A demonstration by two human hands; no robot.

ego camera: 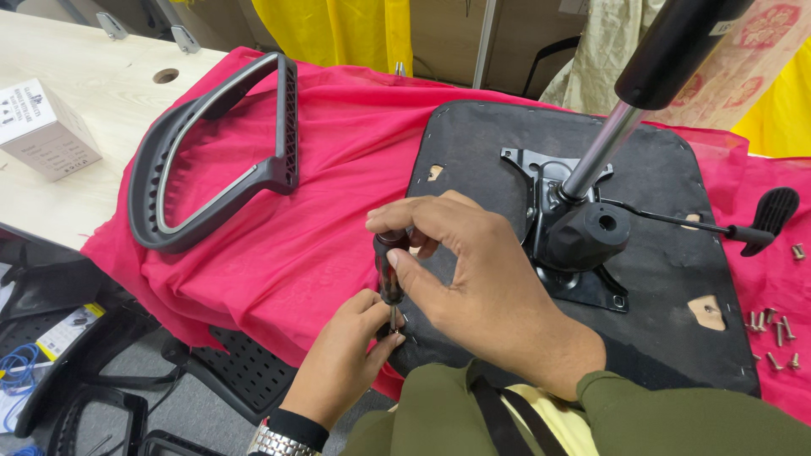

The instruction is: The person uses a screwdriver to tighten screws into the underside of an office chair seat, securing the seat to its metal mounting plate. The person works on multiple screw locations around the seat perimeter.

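An upturned black chair seat (659,186) lies on a red cloth (338,152), its metal mechanism plate (583,245) and gas-lift column (608,139) sticking up. My right hand (473,279) grips the dark handle of a screwdriver (389,270) held upright at the seat's near left edge. My left hand (346,359) pinches the screwdriver's shaft near its tip, steadying it against the seat's edge. The screw under the tip is hidden by my fingers.
A black and grey chair armrest (203,160) lies on the cloth at left. A small white box (42,127) stands on the wooden table. Several loose bolts (773,329) lie at right near the lever paddle (773,211). Black chair parts (236,371) sit on the floor below.
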